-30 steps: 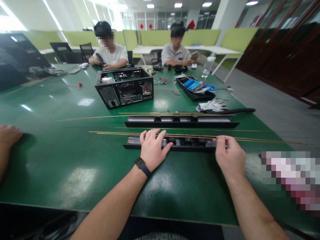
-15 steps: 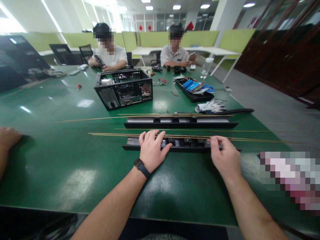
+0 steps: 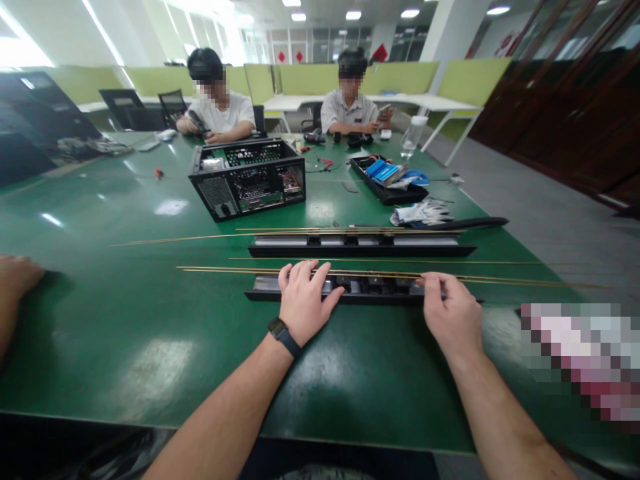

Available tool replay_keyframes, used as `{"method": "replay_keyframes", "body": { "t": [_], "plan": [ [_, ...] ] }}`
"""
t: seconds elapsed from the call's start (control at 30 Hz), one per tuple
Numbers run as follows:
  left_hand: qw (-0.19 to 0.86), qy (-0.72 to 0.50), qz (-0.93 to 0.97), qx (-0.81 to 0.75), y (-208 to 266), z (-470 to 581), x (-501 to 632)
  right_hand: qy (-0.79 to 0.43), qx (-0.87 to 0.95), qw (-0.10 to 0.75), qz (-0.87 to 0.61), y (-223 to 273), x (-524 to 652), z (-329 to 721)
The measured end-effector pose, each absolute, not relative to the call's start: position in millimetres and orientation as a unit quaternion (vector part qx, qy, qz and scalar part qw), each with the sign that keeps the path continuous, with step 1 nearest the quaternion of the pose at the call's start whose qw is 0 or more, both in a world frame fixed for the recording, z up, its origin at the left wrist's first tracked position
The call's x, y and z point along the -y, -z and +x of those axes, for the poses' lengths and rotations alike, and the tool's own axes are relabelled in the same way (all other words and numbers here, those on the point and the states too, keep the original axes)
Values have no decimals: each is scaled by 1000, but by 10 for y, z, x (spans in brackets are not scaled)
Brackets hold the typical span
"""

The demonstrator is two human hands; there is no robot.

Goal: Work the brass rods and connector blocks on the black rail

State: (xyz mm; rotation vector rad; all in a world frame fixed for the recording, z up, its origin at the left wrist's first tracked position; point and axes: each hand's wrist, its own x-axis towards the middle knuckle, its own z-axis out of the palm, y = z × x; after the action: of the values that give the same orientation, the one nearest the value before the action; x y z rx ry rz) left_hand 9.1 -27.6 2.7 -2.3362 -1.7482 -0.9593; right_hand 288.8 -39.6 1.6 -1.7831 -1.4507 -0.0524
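My left hand [image 3: 306,297], a black watch on its wrist, lies with fingers spread over the nearer black channel [image 3: 267,295] and the thin brass-coloured rods across it. Toward the channel's right end, my right hand [image 3: 453,310] pinches one or more thin brass-coloured rods [image 3: 383,273] between thumb and forefinger; the exact number is hidden. Dark blocks [image 3: 375,284] sit inside this channel. Just beyond it, another loose rod [image 3: 270,259] runs along the table. A second, similar black channel [image 3: 360,251] lies parallel farther back, with several rods on top.
Behind the channels stand an opened black computer case [image 3: 247,180] and a black tray [image 3: 405,195] with blue items. White gloves [image 3: 423,213] and a bottle [image 3: 413,137] are at the right. Two people sit opposite; another person's hand [image 3: 20,277] rests at the left edge.
My right hand has shifted very slightly to the right, still pinching. My left hand and the channels stay in place.
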Motion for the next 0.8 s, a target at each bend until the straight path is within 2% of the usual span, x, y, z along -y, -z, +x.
{"method": "replay_keyframes", "body": {
  "t": [0.8],
  "plan": [
    [37,314,-759,569,-21,90,277,68,515,396,-757,11,342,3019]
  ]
}}
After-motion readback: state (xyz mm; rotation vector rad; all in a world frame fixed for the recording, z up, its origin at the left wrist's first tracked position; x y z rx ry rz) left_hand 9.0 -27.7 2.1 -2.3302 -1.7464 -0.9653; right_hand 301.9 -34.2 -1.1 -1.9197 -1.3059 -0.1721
